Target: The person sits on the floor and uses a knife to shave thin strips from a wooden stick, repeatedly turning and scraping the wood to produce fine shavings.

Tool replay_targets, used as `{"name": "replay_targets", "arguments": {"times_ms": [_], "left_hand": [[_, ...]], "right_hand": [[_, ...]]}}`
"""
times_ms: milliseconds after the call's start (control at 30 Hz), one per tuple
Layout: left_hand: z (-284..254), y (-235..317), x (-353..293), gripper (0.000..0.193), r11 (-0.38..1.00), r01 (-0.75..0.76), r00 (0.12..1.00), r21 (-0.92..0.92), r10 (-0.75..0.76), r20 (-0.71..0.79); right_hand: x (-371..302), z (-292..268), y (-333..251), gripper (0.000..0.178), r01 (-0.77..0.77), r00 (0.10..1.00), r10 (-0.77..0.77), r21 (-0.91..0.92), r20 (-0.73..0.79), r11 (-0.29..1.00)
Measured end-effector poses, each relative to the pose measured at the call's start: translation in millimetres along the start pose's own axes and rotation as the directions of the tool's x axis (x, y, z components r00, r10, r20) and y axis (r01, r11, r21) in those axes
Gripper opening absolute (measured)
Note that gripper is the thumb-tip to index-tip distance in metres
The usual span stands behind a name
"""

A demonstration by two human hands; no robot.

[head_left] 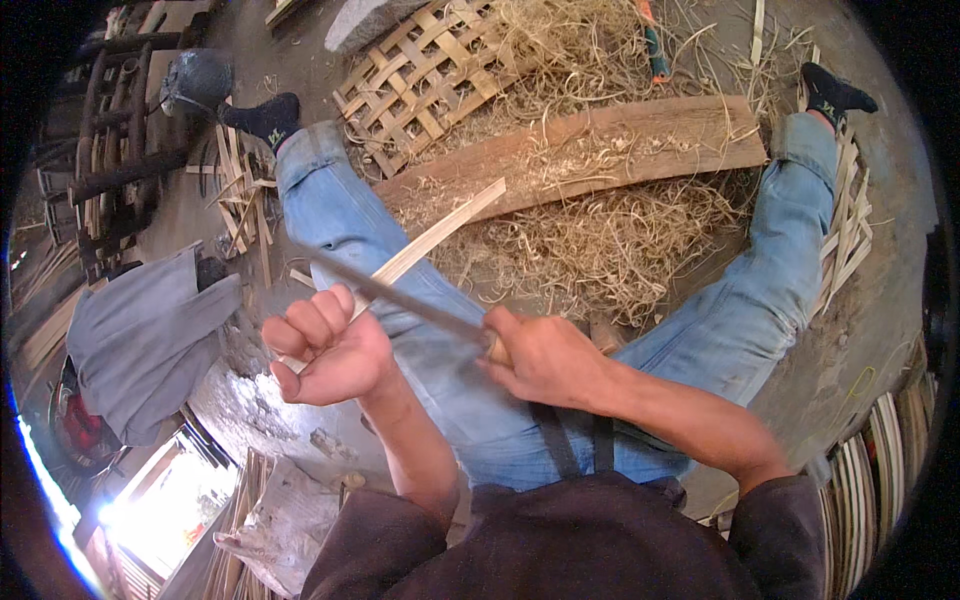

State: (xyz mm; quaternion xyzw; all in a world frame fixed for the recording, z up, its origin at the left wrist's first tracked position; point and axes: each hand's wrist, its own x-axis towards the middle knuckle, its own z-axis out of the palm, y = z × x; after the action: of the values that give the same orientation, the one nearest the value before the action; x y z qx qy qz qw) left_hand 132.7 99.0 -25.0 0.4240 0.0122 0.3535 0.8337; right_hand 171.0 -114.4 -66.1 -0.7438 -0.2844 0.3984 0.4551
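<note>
My left hand (330,345) is closed around a pale split-wood strip (440,232), perhaps bamboo, which points up and to the right over my left thigh. A knife (425,308) is gripped by its handle in my right hand (550,362). Its long dark blade is slightly blurred and lies across the strip just above my left fingers. The near end of the strip is mostly hidden by my left hand. Beyond, a curved wooden board (640,140) spans the space between my legs, with curly shavings (590,255) on and around it.
A woven lattice panel (425,75) lies beyond the board, near a tool with a green and orange handle (655,55). Grey cloth (140,340) hangs at the left, below a dark wooden rack (110,130). Long strips (885,470) are stacked at the lower right.
</note>
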Motion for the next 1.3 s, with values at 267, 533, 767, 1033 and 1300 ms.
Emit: {"name": "replay_targets", "arguments": {"times_ms": [267, 533, 767, 1033, 1300], "left_hand": [[11, -9, -6, 0.046, 0.975, -0.1, 0.985, 0.2, 0.069, 0.158], [3, -3, -8, 0.044, 0.978, -0.058, 0.995, 0.2, 0.041, 0.089], [6, -5, 0, 0.043, 0.994, -0.042, 0.996, 0.098, 0.034, 0.08], [8, -7, -2, 0.042, 0.986, -0.081, 0.994, 0.144, 0.071, 0.078], [13, 52, 12, 0.035, 0.959, -0.235, 0.972, 0.162, 0.236, 0.012]], "right_hand": [[4, -17, 13, 0.038, -0.158, 0.987, 0.16, 0.084, -0.021, 0.984], [7, -4, 54, 0.034, -0.215, 0.977, 0.214, -0.092, -0.023, 0.972], [22, -8, 83, 0.032, -0.296, 0.954, 0.285, -0.132, -0.093, 0.946], [16, 2, 112, 0.035, -0.348, 0.929, 0.334, -0.071, -0.161, 0.935], [10, -3, 102, 0.037, -0.308, 0.907, 0.278, -0.049, -0.316, 0.95]]}}
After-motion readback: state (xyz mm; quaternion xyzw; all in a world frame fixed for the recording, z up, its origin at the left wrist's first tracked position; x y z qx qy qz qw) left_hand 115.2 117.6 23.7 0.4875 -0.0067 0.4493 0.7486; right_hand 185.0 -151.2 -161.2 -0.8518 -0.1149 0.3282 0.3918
